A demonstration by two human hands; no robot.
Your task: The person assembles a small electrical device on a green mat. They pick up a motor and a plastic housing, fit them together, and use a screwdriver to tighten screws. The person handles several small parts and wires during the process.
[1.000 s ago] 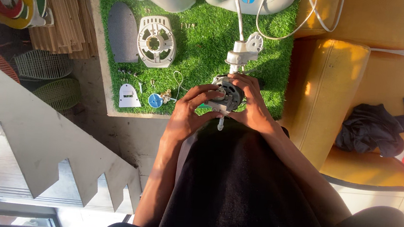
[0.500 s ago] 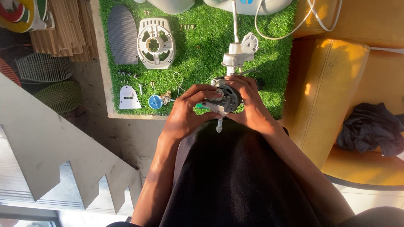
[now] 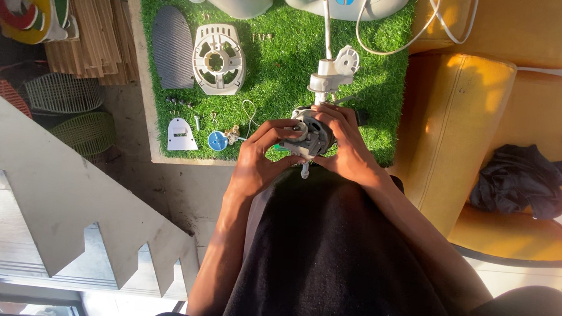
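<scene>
1. Both your hands are wrapped around the small fan motor, holding it just over the near edge of the green turf mat.
2. Your left hand curls in from the left, fingers bent around the motor's side and thumb tucked underneath. It's a closed grip on the motor body.
3. Your right hand covers the right side and top, fingers pressed over the housing. Also closed on the motor, though I can't really tell what the fingertips are doing, since the hand hides them.
4. A short shaft pokes down out of the motor toward your lap.
5. Just beyond the motor there's a white neck bracket on the turf, with a white cord looping off to the right.
6. To the left on the mat: a white slotted rear cover, a grey oval panel, a small white plastic piece and a blue round cap, all well apart from your hands.
7. A yellow armchair sits to your right with a dark cloth on its seat.
</scene>
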